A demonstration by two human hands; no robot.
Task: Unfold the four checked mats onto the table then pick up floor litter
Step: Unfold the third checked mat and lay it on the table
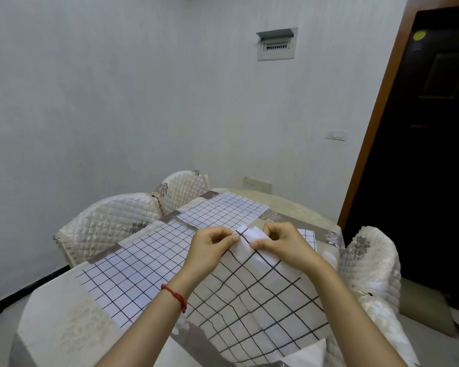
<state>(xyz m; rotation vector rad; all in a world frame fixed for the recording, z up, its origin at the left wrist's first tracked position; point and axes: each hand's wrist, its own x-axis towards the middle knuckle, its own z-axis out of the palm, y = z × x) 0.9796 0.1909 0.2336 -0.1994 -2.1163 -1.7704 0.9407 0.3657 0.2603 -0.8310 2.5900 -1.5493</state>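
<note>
Hands meet over the middle of the desk, and both are busy with the same cloth: the left hand pinches the top edge of the held checked mat between thumb and curled fingers, and the right hand pinches that same edge just beside it, thumb on top, the white corner of the fabric poking up between the two. The held mat is lifted at that edge and drapes down toward the person, its black grid wavy with creases, its lower part lying on the desk's near side. Left of the held mat, a flat checked mat lies spread on the desk, touching or slipping under the held one, I cannot tell which. Beyond the hands, a far checked mat lies open toward the desk's back edge, and a corner of a fourth checked mat peeks out just behind the right hand. A red string bracelet circles the left wrist. Quilted chair covers stand round the desk: two chairs at its left side, one chair at its right. A dark door stands right of the desk.
</note>
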